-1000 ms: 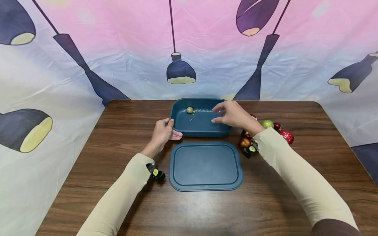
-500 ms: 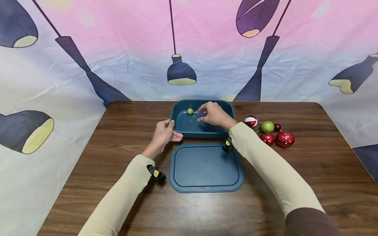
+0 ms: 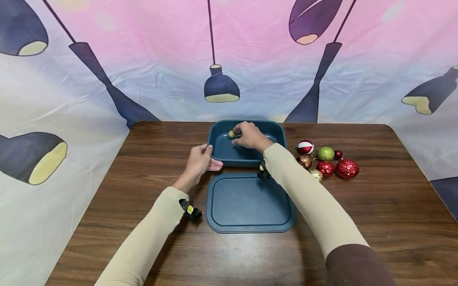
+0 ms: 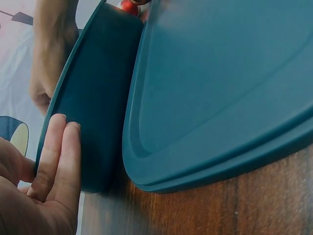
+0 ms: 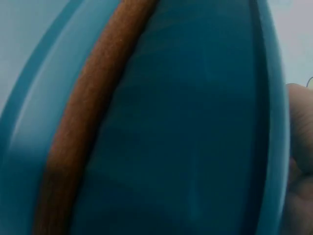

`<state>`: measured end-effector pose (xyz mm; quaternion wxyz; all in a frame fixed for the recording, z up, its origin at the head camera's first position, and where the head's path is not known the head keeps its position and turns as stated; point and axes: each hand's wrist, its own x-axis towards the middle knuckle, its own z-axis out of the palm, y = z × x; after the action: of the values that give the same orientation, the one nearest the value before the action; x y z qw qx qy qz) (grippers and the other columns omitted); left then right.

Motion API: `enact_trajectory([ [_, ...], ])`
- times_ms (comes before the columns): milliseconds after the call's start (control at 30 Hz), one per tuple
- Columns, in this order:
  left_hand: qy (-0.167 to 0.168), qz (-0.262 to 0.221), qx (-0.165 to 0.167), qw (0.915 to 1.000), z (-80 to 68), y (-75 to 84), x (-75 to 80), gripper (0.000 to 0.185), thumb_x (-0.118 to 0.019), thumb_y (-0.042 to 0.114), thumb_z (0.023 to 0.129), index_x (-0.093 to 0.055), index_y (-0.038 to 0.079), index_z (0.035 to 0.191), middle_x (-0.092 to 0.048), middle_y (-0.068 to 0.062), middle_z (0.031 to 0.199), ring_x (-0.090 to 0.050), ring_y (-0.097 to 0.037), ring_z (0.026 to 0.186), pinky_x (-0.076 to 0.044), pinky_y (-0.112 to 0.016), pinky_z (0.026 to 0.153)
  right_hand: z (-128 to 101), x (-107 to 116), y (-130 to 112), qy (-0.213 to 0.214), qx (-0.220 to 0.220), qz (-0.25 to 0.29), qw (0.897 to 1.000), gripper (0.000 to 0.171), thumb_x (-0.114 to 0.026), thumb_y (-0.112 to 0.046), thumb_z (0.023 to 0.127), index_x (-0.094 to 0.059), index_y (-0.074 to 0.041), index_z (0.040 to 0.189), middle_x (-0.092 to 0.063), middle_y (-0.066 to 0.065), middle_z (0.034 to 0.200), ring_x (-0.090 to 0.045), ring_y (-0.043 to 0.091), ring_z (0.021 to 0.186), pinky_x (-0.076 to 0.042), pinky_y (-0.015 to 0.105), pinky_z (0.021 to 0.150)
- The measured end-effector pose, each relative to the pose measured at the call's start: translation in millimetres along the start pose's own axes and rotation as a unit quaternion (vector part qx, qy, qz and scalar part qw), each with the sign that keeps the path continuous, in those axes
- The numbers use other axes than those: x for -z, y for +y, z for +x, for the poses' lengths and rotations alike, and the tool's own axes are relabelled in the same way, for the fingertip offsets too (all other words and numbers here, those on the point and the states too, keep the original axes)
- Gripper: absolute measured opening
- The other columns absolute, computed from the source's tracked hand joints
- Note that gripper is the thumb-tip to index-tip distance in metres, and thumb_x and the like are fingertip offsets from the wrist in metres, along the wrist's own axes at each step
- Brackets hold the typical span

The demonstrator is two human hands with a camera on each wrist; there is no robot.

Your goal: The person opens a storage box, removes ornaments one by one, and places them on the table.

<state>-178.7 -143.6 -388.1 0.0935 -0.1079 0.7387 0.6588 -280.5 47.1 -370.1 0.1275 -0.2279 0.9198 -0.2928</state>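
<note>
At the table's back edge stands a dark teal rectangular box (image 3: 234,162). My left hand (image 3: 198,161) holds its near left corner, thumb at the rim, and two fingers (image 4: 68,161) lie along the outer wall (image 4: 98,93) in the left wrist view. A small gold glitter Christmas ball (image 3: 231,134) with a string rests inside the box. Over the box reaches my right hand (image 3: 249,137), thumb and fingertips parted right beside the ball's string end. In the right wrist view the box wall (image 5: 181,122) hides most of the right hand (image 5: 301,132).
A flat teal lid (image 3: 250,204) lies on the wooden table (image 3: 114,190) in front of the box. To the right sit several more Christmas balls, among them a red-and-white one (image 3: 305,147), a green one (image 3: 326,153) and a large red one (image 3: 347,169). A printed cloth (image 3: 161,59) hangs behind.
My right hand has moved left across the box from its right side to the gold ball. The left hand keeps its hold on the corner. The balls at right are more exposed.
</note>
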Motion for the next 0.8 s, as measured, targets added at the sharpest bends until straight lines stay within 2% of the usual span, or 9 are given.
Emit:
enact_trajectory([
  [200,-0.006,0.005,-0.003,1.0,-0.9,-0.3,-0.1,0.054,-0.039,0.026,0.112,-0.025,0.003,0.16,-0.073,-0.017,0.076,-0.075,-0.025,0.069,-0.065,-0.034,0.069,7.7,-5.1,-1.8,-0.001,-0.01,-0.009,1.0,0.05,-0.073,-0.017,0.096,-0.057,0.0,0.14,-0.056,0.016,0.143,-0.051,0.031,0.133,-0.047,0.045,0.11],
  [500,-0.005,0.003,-0.004,1.0,-0.6,1.5,0.5,0.052,-0.039,0.024,0.112,-0.029,0.004,0.159,-0.072,-0.017,0.076,-0.075,-0.026,0.069,-0.065,-0.035,0.069,10.7,-10.2,-6.1,-0.014,0.019,-0.016,1.0,0.037,-0.073,-0.015,0.096,-0.068,-0.002,0.13,-0.067,0.014,0.127,-0.063,0.028,0.114,-0.054,0.041,0.099],
  [800,-0.003,0.011,0.0,0.9999,-1.3,0.8,0.9,0.054,-0.039,0.027,0.112,-0.026,0.005,0.16,-0.073,-0.016,0.077,-0.076,-0.031,0.076,-0.065,-0.037,0.072,6.2,-12.1,-4.9,-0.021,0.04,-0.027,0.999,0.03,-0.073,-0.016,0.096,-0.073,-0.005,0.123,-0.07,0.011,0.119,-0.066,0.024,0.104,-0.057,0.038,0.093],
])
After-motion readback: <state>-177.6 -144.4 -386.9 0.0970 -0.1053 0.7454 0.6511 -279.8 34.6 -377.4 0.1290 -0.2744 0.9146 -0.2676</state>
